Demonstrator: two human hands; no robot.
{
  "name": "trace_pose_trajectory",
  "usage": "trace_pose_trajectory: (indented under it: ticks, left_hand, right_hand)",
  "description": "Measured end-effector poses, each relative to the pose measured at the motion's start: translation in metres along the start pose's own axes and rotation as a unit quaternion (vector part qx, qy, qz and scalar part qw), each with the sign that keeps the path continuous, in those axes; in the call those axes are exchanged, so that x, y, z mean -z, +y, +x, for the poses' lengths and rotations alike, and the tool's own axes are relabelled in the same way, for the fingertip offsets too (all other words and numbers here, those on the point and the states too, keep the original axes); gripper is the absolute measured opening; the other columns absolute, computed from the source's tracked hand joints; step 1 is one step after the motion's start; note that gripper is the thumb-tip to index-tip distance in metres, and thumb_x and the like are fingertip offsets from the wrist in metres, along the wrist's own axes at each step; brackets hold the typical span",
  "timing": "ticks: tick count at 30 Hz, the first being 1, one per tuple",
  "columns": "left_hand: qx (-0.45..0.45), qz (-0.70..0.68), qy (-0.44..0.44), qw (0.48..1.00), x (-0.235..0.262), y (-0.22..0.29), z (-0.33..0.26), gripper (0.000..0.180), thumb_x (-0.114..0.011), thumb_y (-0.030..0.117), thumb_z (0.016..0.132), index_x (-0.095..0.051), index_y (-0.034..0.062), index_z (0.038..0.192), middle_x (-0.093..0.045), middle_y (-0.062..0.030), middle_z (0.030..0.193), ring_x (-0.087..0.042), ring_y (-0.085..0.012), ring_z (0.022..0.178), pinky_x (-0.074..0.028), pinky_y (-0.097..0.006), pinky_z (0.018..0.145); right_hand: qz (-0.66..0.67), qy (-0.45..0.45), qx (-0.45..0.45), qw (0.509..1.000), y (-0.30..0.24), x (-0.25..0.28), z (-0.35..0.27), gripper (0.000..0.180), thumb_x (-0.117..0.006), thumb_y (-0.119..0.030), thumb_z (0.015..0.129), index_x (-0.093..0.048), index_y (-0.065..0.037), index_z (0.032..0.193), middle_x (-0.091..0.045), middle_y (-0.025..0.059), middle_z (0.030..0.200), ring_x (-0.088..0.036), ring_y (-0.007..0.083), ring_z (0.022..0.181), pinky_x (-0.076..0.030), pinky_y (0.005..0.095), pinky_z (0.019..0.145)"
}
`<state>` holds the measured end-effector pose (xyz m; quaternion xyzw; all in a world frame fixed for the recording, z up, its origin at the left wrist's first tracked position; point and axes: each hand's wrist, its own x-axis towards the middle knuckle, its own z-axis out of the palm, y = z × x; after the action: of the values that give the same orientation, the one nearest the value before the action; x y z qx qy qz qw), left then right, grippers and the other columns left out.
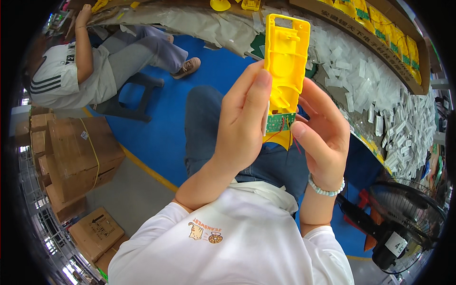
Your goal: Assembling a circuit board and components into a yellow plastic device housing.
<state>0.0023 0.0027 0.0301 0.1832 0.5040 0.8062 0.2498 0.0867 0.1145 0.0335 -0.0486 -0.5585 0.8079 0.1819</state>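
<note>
In front of me, a yellow plastic housing shell point(288, 54) stands nearly upright with its hollow, ribbed inside showing. My left hand point(240, 121) is closed on its left side, the thumb lying along the edge. At the shell's lower end sits a green circuit board point(279, 123) with thin red wires hanging off it. Another yellow plastic part point(280, 138) shows just below the board; how the two join is hidden. My right hand point(325, 130) closes around the lower right side, fingers partly behind the shell and thumb tip beside the board.
A bench carries many small clear and white plastic pieces point(365, 88). A cardboard box point(420, 88) of yellow parts with green boards is at far right. A black fan point(403, 213) stands lower right. Another person point(71, 71) sits at left above stacked cartons point(78, 152).
</note>
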Motion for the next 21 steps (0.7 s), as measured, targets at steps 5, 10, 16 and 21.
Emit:
trace_pose_trajectory:
  ticks: [5,10,16,21]
  left_hand:
    - [0.012,-0.045,-0.005,0.999,0.001,-0.003,0.003,0.037,-0.038,0.029,0.101,-0.05,0.0009,0.123,-0.048,0.0078,0.071,-0.032,0.0051,0.053,-0.023,-0.014,0.047]
    - [0.017,-0.07,0.006,0.997,-0.006,0.001,0.001,0.038,-0.037,0.029,0.102,-0.048,0.0007,0.125,-0.055,0.0012,0.088,-0.045,0.0004,0.066,-0.037,-0.016,0.057]
    - [-0.02,-0.036,-0.015,0.999,0.0,-0.002,0.0,0.039,-0.034,0.028,0.102,-0.046,0.0,0.128,-0.057,-0.0047,0.103,-0.056,-0.0078,0.085,-0.048,-0.022,0.072]
    - [-0.018,-0.02,-0.007,1.0,0.003,-0.006,0.0,0.039,-0.034,0.028,0.102,-0.046,-0.0001,0.127,-0.058,-0.0051,0.103,-0.058,-0.0085,0.084,-0.048,-0.022,0.071]
  right_hand:
    - [-0.028,0.012,-0.006,1.0,0.003,-0.007,0.009,0.061,-0.065,0.006,0.076,-0.042,0.008,0.133,-0.056,0.0126,0.123,-0.052,0.017,0.113,-0.046,0.0293,0.09]
    - [-0.004,0.014,-0.006,1.0,0.005,-0.015,0.014,0.061,-0.064,0.007,0.075,-0.041,0.009,0.132,-0.057,0.0115,0.121,-0.053,0.0153,0.112,-0.045,0.026,0.089]
    - [-0.009,0.021,0.007,1.0,0.008,-0.016,0.016,0.06,-0.063,0.008,0.074,-0.042,0.009,0.13,-0.059,0.0103,0.116,-0.055,0.0141,0.106,-0.046,0.0239,0.086]
    - [-0.012,0.032,-0.017,0.999,0.011,-0.018,0.016,0.059,-0.064,0.007,0.074,-0.043,0.008,0.13,-0.059,0.0091,0.115,-0.055,0.0095,0.097,-0.047,0.0202,0.074]
